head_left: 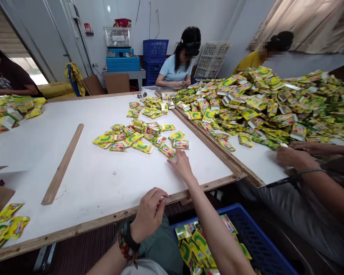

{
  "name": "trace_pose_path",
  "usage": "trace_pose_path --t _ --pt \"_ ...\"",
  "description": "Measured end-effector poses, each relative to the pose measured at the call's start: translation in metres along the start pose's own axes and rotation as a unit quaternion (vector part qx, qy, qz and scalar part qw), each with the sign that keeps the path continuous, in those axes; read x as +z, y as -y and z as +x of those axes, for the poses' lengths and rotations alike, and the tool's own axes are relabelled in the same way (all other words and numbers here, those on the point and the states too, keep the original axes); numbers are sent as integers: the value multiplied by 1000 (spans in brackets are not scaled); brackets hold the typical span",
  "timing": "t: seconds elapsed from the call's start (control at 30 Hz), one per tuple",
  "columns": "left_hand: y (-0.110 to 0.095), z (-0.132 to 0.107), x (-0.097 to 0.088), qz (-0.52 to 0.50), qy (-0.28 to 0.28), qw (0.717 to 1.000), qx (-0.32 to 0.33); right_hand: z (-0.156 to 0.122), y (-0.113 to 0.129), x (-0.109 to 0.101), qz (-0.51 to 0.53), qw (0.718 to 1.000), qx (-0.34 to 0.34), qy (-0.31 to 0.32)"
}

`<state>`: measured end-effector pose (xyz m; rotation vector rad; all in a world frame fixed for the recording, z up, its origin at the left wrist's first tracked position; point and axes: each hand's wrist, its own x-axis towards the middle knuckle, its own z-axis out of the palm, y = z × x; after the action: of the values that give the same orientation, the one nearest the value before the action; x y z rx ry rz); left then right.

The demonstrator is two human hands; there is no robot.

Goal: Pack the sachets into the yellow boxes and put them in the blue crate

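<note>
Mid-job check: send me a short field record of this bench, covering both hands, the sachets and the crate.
left hand: closed above the table's wooden edge, pinching a small pale object, unclear what
right hand: fingers on the board, beside a yellow foil sachet
table: white board in a wooden frame
sachets: loose yellow-green foil sachets scattered on the board
crate: blue plastic crate below the table edge, holding sachets
nearby: co-worker's hands beside a larger sachet heap
</note>
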<state>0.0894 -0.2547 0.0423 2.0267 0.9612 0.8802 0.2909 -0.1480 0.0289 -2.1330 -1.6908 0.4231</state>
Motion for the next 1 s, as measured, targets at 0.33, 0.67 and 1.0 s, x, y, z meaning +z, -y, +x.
trace_pose_path --t 0.33,0.67,1.0 --pt "15 21 -41 178 39 982 45 -69 25 -26 130 936 -293 144" --pt "25 -9 16 28 -102 993 -47 -136 40 9 570 820 -5 57" --pt "41 -17 26 7 -122 991 51 -150 47 11 520 851 -68 23"
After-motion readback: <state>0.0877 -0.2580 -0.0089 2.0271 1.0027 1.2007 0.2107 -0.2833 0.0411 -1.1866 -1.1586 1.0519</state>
